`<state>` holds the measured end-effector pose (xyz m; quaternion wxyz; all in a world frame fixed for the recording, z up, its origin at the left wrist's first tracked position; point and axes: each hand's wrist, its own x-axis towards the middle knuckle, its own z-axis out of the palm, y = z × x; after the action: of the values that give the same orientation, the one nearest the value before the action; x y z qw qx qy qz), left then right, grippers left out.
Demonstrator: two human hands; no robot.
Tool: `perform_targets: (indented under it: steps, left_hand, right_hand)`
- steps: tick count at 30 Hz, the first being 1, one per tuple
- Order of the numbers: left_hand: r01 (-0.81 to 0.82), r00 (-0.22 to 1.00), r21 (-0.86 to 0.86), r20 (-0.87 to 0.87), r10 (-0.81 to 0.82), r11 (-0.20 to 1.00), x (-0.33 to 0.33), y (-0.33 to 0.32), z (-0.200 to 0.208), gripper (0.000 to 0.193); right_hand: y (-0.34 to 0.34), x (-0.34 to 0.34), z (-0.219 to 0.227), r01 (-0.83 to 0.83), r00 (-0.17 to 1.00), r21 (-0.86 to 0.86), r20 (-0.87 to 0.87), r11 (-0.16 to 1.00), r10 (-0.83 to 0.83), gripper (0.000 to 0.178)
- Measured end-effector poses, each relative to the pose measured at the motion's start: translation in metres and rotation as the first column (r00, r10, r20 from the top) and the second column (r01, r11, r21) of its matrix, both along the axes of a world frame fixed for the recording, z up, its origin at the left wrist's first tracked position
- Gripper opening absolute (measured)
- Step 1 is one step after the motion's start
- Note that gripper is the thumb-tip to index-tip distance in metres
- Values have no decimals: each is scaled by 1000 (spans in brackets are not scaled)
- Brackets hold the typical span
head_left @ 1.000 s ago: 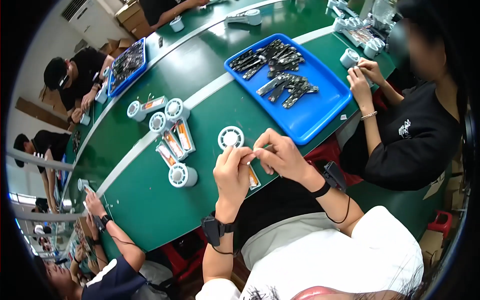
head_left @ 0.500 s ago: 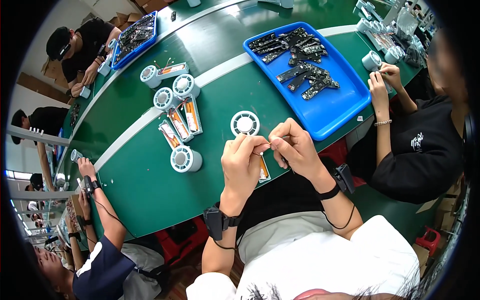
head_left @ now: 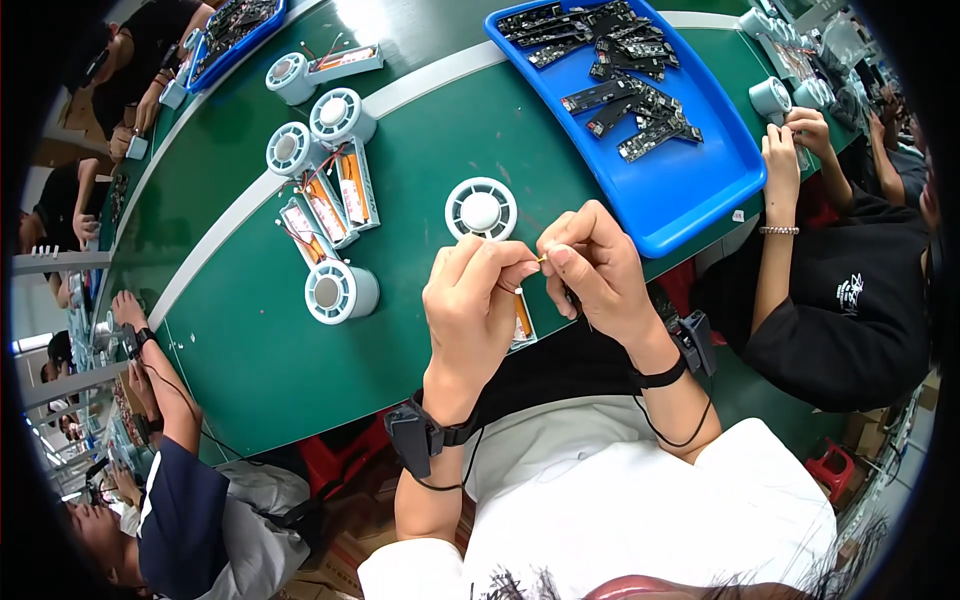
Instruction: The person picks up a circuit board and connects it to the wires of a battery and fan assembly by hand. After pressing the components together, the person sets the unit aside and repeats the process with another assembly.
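Note:
Over the near edge of the green table, my left hand (head_left: 468, 305) and my right hand (head_left: 605, 275) meet, both closed in a fingertip pinch. Between the fingertips shows a short bit of thin yellow wire (head_left: 541, 260); its ends are hidden by the fingers. Something dark peeks out under my right fingers, too small to name. Just beyond my hands lies a light blue handheld fan (head_left: 480, 208) with a round grille and white hub. Part of its opened handle, with an orange battery (head_left: 522, 316) inside, shows below my left fingers.
A blue tray (head_left: 680, 215) holding several black circuit boards (head_left: 640, 110) stands to the right. Several more fans (head_left: 340, 292) with exposed batteries and wires lie at the left. Co-workers' hands (head_left: 790, 150) work at the right; another person's arm (head_left: 165, 385) rests at the left edge.
The view has shifted slightly, so the table things sit higher in the picture. My hands keep their pinch on the wire, and a little more yellow shows between the fingertips.

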<state>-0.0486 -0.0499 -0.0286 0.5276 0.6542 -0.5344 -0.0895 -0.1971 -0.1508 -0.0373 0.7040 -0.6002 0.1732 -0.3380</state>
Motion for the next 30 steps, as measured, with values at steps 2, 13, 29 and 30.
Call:
perform_targets:
  steps: [2, 13, 29, 30]
  left_hand:
    - [-11, 999, -22, -36, 11, 1000, 6, 4, -1, 11]
    - [29, 998, -88, -55, -34, 996, 9, -3, 10, 8]
    - [-42, 999, -6, 5, 43, 999, -3, 2, 10, 6]
    - [-43, 999, 8, -5, 43, 999, -2, 3, 11, 5]
  right_hand:
    - [3, 2, 1, 66, 997, 17, 48, 998, -67, 16]
    - [-8, -4, -1, 4, 1000, -37, 29, 999, -3, 20]
    - [-185, -50, 110, 169, 533, -970, -59, 174, -844, 26]
    - [-172, -45, 108, 147, 580, -980, -24, 133, -814, 28]
